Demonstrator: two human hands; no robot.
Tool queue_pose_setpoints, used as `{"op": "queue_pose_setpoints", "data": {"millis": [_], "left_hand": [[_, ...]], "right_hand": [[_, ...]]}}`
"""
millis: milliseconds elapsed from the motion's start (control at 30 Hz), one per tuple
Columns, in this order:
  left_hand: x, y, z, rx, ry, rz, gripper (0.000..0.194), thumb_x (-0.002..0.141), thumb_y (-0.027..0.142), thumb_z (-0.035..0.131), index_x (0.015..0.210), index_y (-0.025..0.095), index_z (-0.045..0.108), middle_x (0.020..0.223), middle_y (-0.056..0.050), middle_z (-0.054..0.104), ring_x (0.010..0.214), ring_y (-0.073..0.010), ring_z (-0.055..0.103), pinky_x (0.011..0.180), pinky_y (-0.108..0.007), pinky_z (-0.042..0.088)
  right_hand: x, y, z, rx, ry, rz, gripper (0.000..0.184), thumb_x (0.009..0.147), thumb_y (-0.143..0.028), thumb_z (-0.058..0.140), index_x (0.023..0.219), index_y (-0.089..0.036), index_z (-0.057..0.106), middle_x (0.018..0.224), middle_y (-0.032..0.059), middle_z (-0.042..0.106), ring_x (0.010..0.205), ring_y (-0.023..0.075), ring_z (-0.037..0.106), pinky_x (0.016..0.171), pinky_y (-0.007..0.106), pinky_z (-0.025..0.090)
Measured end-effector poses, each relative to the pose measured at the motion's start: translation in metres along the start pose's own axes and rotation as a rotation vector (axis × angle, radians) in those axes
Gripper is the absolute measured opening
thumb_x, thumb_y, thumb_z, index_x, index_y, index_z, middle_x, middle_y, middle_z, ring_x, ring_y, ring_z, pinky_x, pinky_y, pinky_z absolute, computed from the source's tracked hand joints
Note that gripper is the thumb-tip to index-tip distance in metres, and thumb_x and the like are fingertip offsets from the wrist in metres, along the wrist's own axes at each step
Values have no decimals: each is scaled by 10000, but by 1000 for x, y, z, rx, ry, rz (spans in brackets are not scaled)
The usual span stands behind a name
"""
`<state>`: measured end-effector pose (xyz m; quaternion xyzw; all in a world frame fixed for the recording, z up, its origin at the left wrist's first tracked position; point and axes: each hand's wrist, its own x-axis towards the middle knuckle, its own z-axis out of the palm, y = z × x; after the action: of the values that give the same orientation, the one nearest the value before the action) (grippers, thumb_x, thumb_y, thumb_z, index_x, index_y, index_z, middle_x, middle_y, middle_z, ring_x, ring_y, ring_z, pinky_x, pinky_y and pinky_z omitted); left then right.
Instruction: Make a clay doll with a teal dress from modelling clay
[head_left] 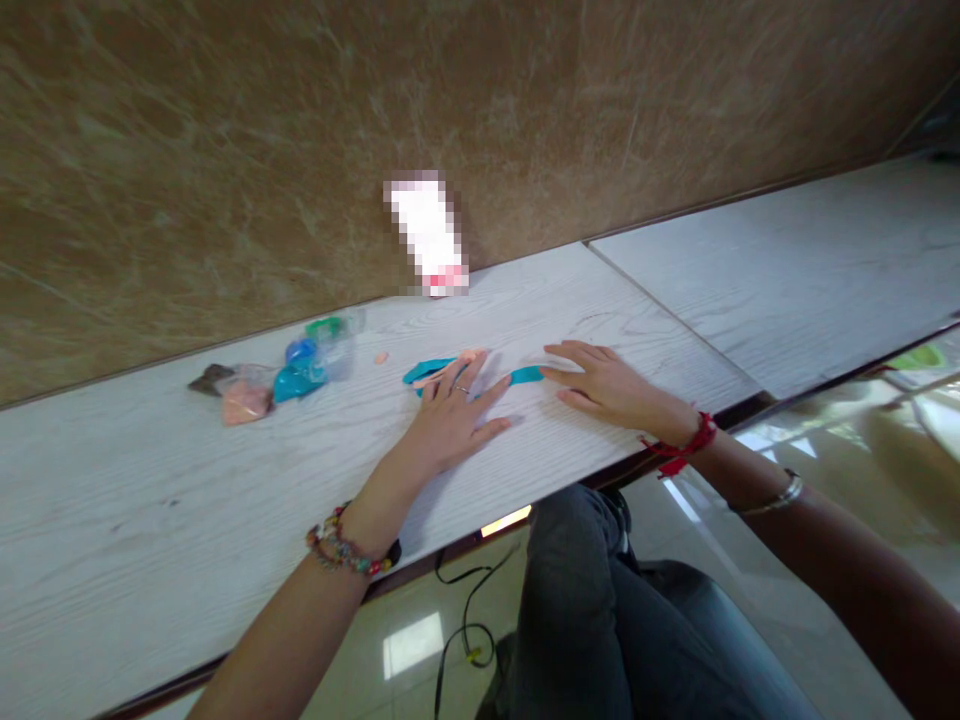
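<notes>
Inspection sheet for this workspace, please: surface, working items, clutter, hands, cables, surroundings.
Surface: pale wood-grain table, with a seam to the right.
Working items: blue strip between the hands; blue and peach clay-like piece, partly covered by the left hand.
Clutter: bagged peach lump, bagged blue lump, loose peach bit.
Hands: left hand and right hand both open, fingers spread.
Cables: black cable below the table edge.
Surroundings: brown marbled wall; pixelated bright object against it.
</notes>
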<state>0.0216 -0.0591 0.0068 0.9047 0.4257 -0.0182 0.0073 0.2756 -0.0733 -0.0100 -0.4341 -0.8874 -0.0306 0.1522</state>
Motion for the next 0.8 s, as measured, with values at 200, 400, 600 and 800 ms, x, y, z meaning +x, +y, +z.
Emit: {"op": "queue_pose_setpoints", "data": {"millis": [200,400,600,800], "left_hand": [[0,0,1,-8,12,-9,550,897,546,385,1402,328,363,1555,-107,133,1401,-363,153,1043,-608,249],[-1,0,1,-7,32,5,570,892,563,382,1402,307,364,1552,-118,137,1409,-342,143,1053,-596,239],[-1,2,-2,-12,-14,-17,565,897,551,386,1407,309,358,1557,-119,109,1417,-342,110,1066,-583,220],[0,0,0,-22,-3,-1,566,898,556,375,1409,311,353,1558,-119,102,1417,-345,105,1062,-590,223]], "right_hand": [[0,0,-1,-18,26,30,411,935,-334,392,1311,-211,506,1372,122,482,1242,265,442,973,456,407],[1,0,1,-26,30,48,399,951,-347,347,1276,-217,539,1345,109,505,1246,253,438,975,434,404],[4,0,3,-15,14,57,410,959,-340,323,1294,-219,525,1336,115,515,1232,259,449,999,471,376],[8,2,4,18,-4,39,432,964,-347,308,1335,-220,487,1393,111,467,1267,276,414,1011,492,362]]}}
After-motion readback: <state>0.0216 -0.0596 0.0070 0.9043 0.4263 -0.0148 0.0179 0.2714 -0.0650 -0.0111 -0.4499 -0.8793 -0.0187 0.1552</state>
